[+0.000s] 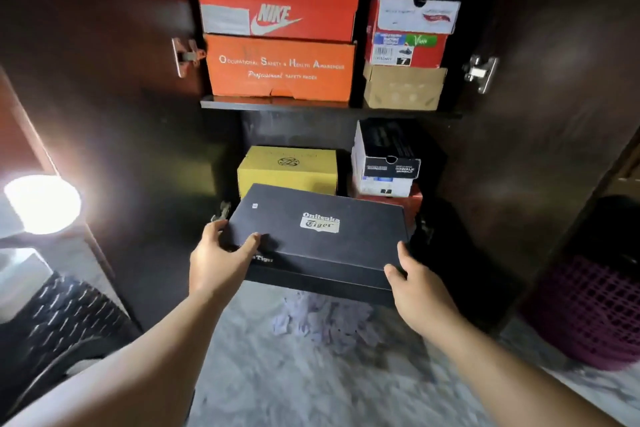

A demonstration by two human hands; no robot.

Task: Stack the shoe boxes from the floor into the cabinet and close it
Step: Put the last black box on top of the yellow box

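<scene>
The shelf [311, 107] carries an orange box [280, 68] and, beside it, a brown box [403, 88].

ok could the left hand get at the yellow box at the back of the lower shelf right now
Probably not directly. The left hand grips the black Onitsuka Tiger box, as does the right hand, and that box sits right in front of the yellow box, blocking the straight path.

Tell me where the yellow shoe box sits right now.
In the head view, the yellow shoe box sits on the cabinet's lower level, left side, behind the black Onitsuka Tiger box and under the shelf.
</scene>
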